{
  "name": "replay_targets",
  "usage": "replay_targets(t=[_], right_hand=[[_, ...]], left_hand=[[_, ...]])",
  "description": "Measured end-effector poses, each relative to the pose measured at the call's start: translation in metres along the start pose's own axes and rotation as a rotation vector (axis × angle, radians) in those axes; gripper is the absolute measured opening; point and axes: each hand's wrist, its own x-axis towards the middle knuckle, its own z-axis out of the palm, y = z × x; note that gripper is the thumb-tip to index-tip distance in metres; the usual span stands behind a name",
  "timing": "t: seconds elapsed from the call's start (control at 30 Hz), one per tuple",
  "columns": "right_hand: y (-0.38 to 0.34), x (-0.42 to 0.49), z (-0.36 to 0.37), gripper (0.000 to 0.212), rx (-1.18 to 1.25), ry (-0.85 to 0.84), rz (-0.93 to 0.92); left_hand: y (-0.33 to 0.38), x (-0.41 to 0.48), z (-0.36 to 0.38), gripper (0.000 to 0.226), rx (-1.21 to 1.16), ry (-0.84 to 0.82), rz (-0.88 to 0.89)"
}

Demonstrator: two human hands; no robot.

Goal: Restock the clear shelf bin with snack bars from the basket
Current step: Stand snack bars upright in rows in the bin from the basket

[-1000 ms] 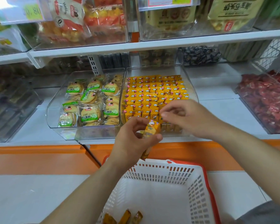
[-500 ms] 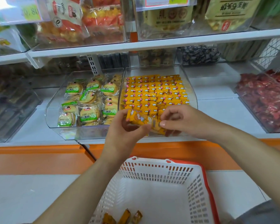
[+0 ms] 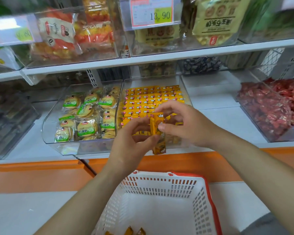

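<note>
**Bars upright at the bin's front edge**

Head view: my left hand (image 3: 131, 146) grips a small stack of snack bars (image 3: 157, 131) by its lower half, fingers curled round it. My right hand (image 3: 187, 122) pinches the top end. The stack stands upright, long axis near vertical, just in front of the packed rows in the clear shelf bin (image 3: 185, 92).

I judge the right hand nearer the front row, so the bars must tip forward and down over the bin's front wall. The cookie bin (image 3: 49, 126) sits just beside on the left; the red sweets bin (image 3: 255, 122) stands well apart on the right.

Below, the basket (image 3: 209, 190) holds a few more bars (image 3: 130, 231).
</note>
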Motion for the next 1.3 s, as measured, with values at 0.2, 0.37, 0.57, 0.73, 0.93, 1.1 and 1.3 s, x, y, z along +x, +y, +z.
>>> replay_targets(t=[0.2, 0.37, 0.57, 0.73, 0.93, 1.1, 1.3], right_hand=[[0.011, 0.001, -0.055, 0.028, -0.087, 0.327, -0.056], [0.032, 0.005, -0.074, 0.023, -0.336, 0.423, -0.017], [0.040, 0.012, -0.068, 0.026, -0.523, 0.325, -0.031], [0.052, 0.017, -0.063, 0.027, -0.761, 0.248, 0.052], [0.070, 0.029, -0.049, 0.026, -0.993, 0.123, 0.131], [0.080, 0.035, -0.034, 0.028, -1.042, 0.033, 0.187], [0.067, 0.033, -0.038, 0.015, -1.109, -0.048, 0.216]], left_hand=[[0.000, 0.054, 0.036, 0.023, 0.132, -0.027, 0.083], [-0.033, 0.104, 0.051, 0.019, 0.526, -0.064, 0.087], [-0.043, 0.130, 0.059, 0.032, 1.013, -0.260, 0.288], [-0.053, 0.130, 0.050, 0.028, 0.968, -0.219, 0.288], [-0.059, 0.129, 0.049, 0.025, 0.877, -0.187, 0.260], [-0.063, 0.129, 0.050, 0.025, 0.876, -0.151, 0.255], [-0.060, 0.130, 0.050, 0.028, 0.935, -0.175, 0.239]])
